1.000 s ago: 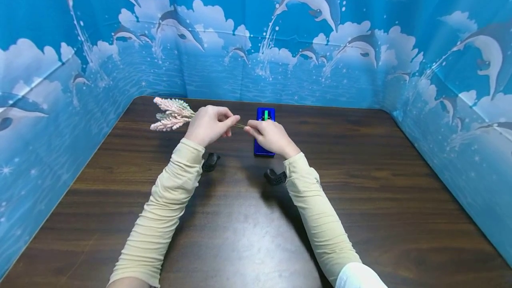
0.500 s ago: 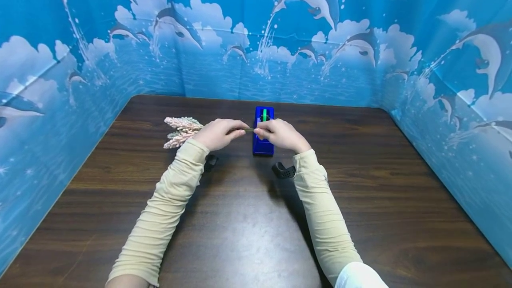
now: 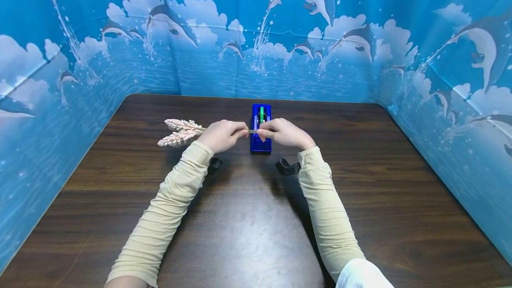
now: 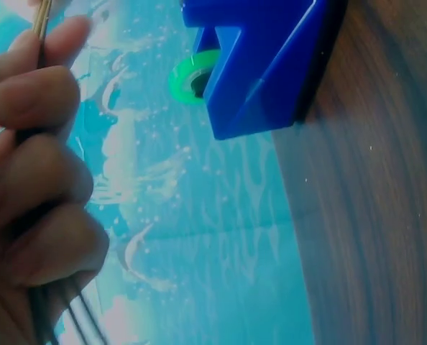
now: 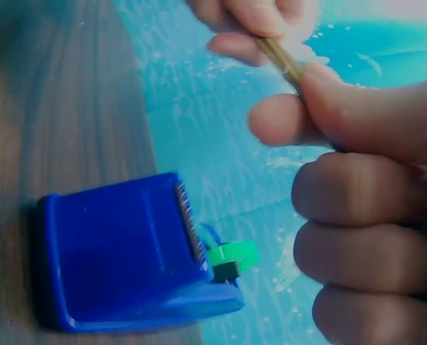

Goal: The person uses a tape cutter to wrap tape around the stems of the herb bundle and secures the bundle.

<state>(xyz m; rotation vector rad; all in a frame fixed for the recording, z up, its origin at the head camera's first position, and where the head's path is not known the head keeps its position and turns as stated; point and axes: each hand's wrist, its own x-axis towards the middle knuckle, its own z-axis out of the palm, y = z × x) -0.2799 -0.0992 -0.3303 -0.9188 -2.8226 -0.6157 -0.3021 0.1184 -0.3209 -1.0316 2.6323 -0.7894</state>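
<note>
Pale pink flower sprigs (image 3: pixel 181 137) stick out to the left of my left hand (image 3: pixel 225 136), which grips their thin stems in its curled fingers (image 4: pixel 44 172). The right hand (image 3: pixel 286 132) pinches the stems (image 5: pixel 279 59) between thumb and forefinger, a short way from the left hand's fingertips. Its other fingers are curled in the right wrist view. Held nearly level, the bunch crosses in front of a blue tape dispenser (image 3: pixel 261 146) on the table. A green roll of tape (image 4: pixel 193 75) sits in the dispenser, whose toothed cutting edge (image 5: pixel 190 221) faces the right wrist camera. Neither hand touches the dispenser.
The dark wooden table (image 3: pixel 240 217) reaches back to a blue curtain (image 3: pixel 208 72) printed with dolphins, which encloses its far side and both sides. A black strapped device (image 3: pixel 289 167) is at the right wrist, and another (image 3: pixel 214 166) at the left.
Both hands have moved a little to the right with the flower sprigs, and the flower heads have come nearer to me. The hands still hold the stems; the tape dispenser stays in place.
</note>
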